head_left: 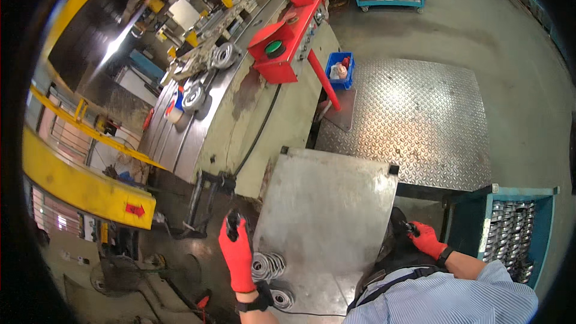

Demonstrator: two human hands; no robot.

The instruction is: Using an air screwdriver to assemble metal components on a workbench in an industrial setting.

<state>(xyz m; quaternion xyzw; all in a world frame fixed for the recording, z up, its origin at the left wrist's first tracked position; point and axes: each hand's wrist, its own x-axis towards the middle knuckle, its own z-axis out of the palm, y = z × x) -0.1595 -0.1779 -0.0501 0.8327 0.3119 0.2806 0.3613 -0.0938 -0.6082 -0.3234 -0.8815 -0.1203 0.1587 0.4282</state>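
Your left hand [236,253], in a red glove, is closing around a small dark object at its fingertips, just off the left edge of the steel table [327,204]; what the object is cannot be told. Metal rings [267,265] are lying stacked on the table just beside your wrist. Your right hand [427,239] is gripping a dark handle [410,225] past the table's right edge, near the blue bin [510,228] of rings. The tabletop ahead is lying bare.
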